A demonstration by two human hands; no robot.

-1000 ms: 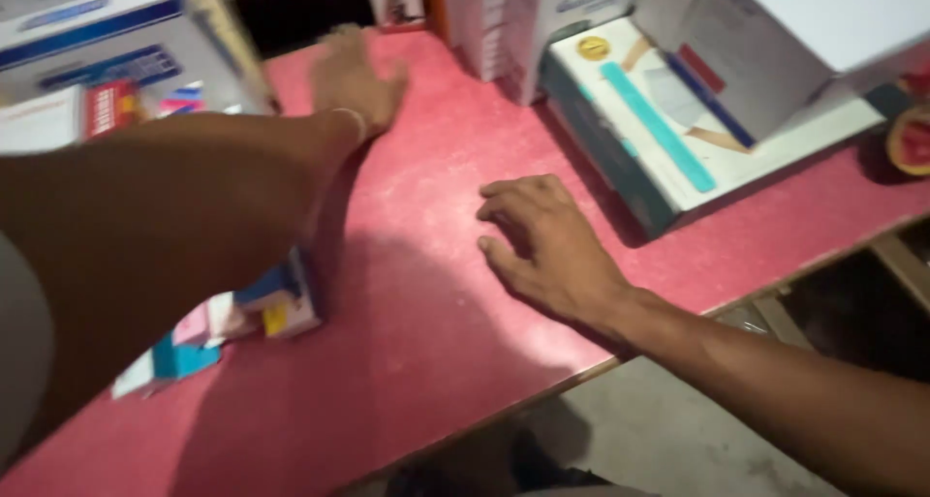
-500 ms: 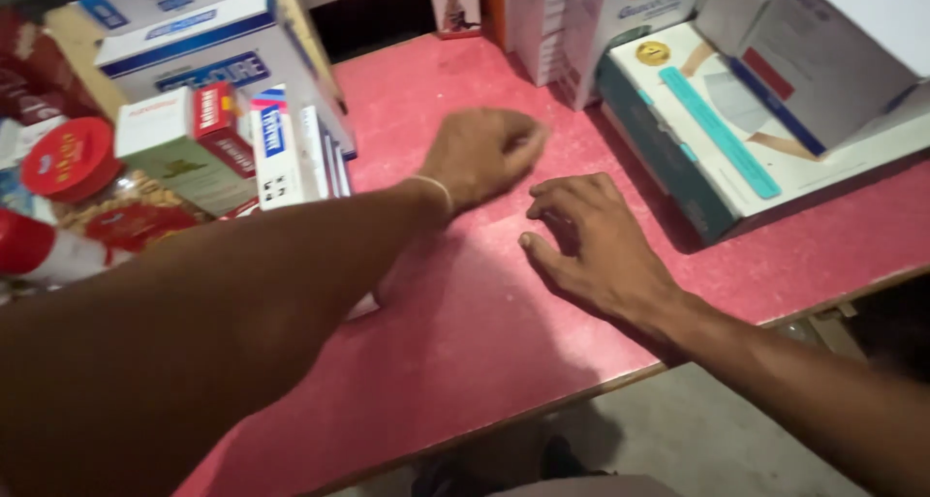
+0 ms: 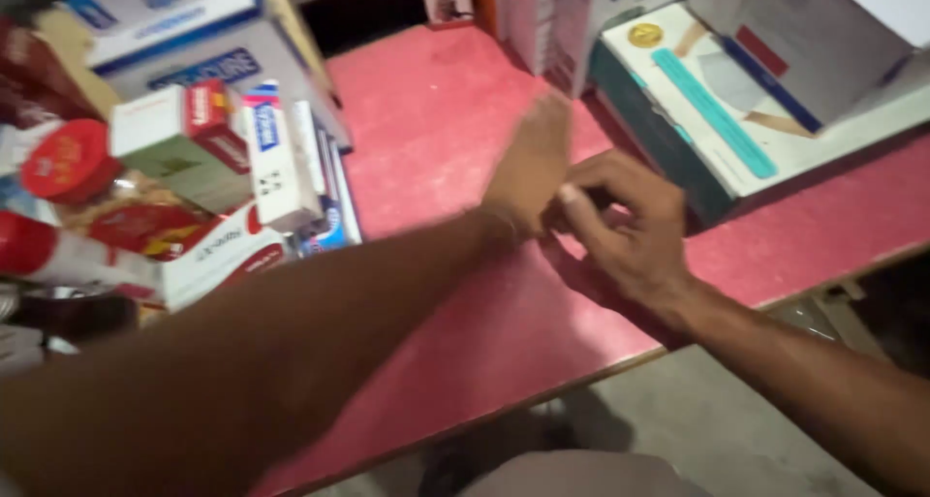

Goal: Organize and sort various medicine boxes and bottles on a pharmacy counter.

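Left hand (image 3: 531, 163) motion-blurred, fingers indistinct; right hand (image 3: 620, 231) palm hidden; teal-and-white box (image 3: 717, 119) partly covered.

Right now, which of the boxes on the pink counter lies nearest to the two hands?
The flat white box with the teal stripe, just right of the hands; the stacked boxes on the left stand farther away.

1. Two bare forearms are seen; no sleeves are worn as far up as the frame reaches.
2. A thin, pale band is noted at the wrist of the left hand (image 3: 531, 168), blurred.
3. No ring or watch can be made out on the right hand (image 3: 620, 231).
4. The fingers of both hands are smeared by motion blur; nails cannot be judged.
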